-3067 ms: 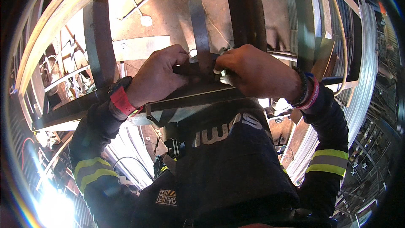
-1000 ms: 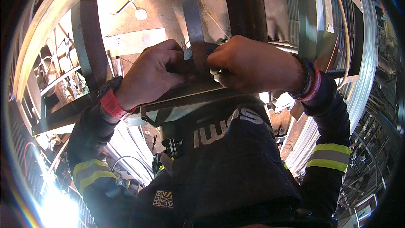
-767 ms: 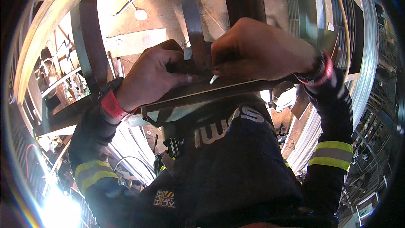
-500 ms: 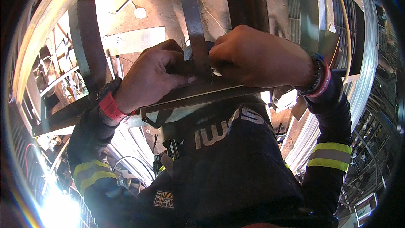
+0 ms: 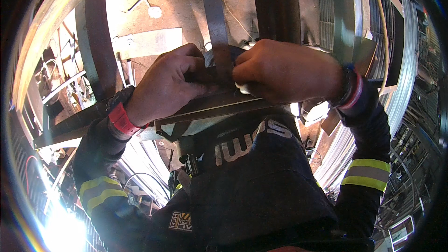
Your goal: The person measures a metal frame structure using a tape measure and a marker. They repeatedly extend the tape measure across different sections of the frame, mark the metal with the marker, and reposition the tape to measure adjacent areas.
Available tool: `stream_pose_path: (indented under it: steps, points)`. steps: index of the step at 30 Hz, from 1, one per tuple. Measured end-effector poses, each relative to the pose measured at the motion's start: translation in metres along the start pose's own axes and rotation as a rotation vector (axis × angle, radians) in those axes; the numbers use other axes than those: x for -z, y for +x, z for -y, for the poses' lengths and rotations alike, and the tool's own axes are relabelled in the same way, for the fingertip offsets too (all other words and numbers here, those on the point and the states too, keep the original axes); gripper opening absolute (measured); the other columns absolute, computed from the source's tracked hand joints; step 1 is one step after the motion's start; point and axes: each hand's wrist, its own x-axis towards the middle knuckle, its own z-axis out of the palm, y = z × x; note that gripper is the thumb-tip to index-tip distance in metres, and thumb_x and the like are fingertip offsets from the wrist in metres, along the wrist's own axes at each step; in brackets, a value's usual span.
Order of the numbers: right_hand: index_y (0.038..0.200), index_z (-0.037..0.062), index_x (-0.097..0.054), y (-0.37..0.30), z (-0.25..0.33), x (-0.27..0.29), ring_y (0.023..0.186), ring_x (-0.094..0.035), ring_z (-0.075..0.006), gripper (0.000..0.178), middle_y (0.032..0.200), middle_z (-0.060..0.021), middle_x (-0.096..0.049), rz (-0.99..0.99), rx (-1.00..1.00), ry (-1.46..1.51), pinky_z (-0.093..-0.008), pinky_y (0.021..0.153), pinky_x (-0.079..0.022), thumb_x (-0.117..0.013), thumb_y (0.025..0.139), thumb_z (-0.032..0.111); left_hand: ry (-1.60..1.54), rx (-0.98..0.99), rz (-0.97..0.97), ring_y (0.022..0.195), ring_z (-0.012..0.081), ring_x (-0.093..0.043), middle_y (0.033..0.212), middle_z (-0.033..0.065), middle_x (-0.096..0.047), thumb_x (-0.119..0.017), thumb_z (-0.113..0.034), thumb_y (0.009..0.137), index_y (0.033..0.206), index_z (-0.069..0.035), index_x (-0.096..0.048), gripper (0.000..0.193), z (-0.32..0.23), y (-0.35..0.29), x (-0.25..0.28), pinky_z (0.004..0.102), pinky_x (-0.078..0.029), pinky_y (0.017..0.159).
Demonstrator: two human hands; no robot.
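Both hands meet where a flat dark metal strip, running away from me, crosses a metal bar that lies sideways in front of my chest. My left hand is closed over the joint from the left, fingers curled on the bar. My right hand grips from the right, fingertips pinching at the strip; a small pale piece shows under them, too hidden to identify. A red band sits on the left wrist, a dark and red one on the right.
Rusty sheet metal and another dark flat bar lie beyond the hands. Wire mesh panels and stacked metal rods stand at the right. Metal frames and scrap crowd the left side. Bright glare fills the lower left corner.
My right hand shifted slightly on the joint, lifting and then settling back lower on the strip. My left hand kept its grip in the same place.
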Motion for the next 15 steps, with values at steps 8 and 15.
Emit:
stream_pose_path:
  steps: [8,15]
  points:
    - [0.106,-0.0035,-0.067,-0.053,0.042,0.069,0.067,-0.063,-0.0214,0.025,0.081,-0.0131,-0.064,-0.362,0.196,-0.142,-0.0340,0.061,-0.053,-0.065,0.081,-0.009,0.046,-0.090,-0.037,0.082,0.0168,-0.060,0.096,0.0075,-0.061,-0.080,-0.012,0.078,0.081,0.001,-0.065,0.020,-0.003,-0.002,-0.001,0.0291,-0.049,0.076]
    - [0.105,-0.0044,-0.063,-0.124,0.078,0.048,0.068,-0.059,-0.0178,0.019,0.089,-0.0167,-0.063,-0.559,0.057,-0.021,-0.0301,0.062,-0.048,-0.067,0.087,-0.002,0.109,-0.040,-0.103,0.081,0.0200,-0.064,0.094,0.0062,-0.061,-0.078,-0.008,0.076,0.080,0.000,-0.066,0.015,0.001,-0.019,0.010,0.0319,-0.050,0.074]
